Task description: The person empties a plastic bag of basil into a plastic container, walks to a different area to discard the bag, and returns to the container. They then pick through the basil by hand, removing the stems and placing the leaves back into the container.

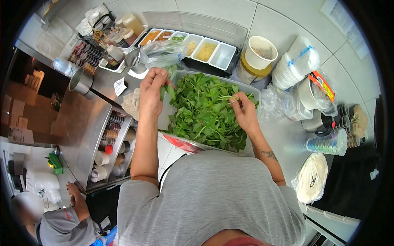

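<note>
A clear plastic tub (pixel 257 91) in front of me is heaped with leafy green herb sprigs (pixel 205 117) that look like basil. My left hand (pixel 152 91) is closed over the tub's left rim, pinching some green herb leaves (pixel 162 93). On the right side, my right hand (pixel 245 114) pinches the stems of a herb sprig (pixel 226 98) between thumb and fingers, just above the heap. Behind the tub lies a clear plastic bag (pixel 164 53), with some green leaves showing under it.
A topping rack with white trays (pixel 222 56) stands at the back. To its right is a white paper tub (pixel 261 52) on a yellow-lidded container. A saucepan (pixel 81 82) sits at left, its handle pointing towards me. Another person (pixel 67 221) is at lower left.
</note>
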`<state>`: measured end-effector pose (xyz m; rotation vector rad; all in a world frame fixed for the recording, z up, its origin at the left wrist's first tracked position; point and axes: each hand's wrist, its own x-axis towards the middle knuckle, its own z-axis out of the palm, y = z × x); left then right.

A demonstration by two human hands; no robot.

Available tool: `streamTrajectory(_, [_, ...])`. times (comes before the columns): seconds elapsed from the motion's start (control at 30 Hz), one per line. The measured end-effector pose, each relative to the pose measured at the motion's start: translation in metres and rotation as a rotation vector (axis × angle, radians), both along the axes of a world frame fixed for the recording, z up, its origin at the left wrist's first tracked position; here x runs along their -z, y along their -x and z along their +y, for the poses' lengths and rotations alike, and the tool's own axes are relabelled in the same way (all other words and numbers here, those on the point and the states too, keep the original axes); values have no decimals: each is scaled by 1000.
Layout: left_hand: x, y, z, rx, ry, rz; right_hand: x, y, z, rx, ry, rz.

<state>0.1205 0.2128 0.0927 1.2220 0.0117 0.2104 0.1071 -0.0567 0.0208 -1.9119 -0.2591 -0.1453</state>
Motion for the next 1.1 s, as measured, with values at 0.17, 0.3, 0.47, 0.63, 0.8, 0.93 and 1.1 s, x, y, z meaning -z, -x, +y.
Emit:
streamTrajectory(0.17, [-13,29,-39,104,-625,-217,-5,1,7,-18,19,92])
streamTrajectory(0.3, [18,40,-81,195,-1069,-407,-3,-2,14,-11,-100,60])
streamTrajectory(0.47, [48,32,-81,52,-1229,-313,-9,-2,10,-22,-324,179])
streamTrajectory(0.63, [31,36,-80,63,-1187,-338,-10,-3,11,-86,-311,184])
streamTrajectory(0.8, [49,30,-79,100,-1056,-277,-15,-1,10,-135,-359,195])
streamTrajectory(0.93, [52,27,-77,147,-935,-240,-12,2,8,-165,-447,191])
streamTrajectory(1.1, [58,30,-81,92,-757,-163,-11,8,14,-183,-494,167])
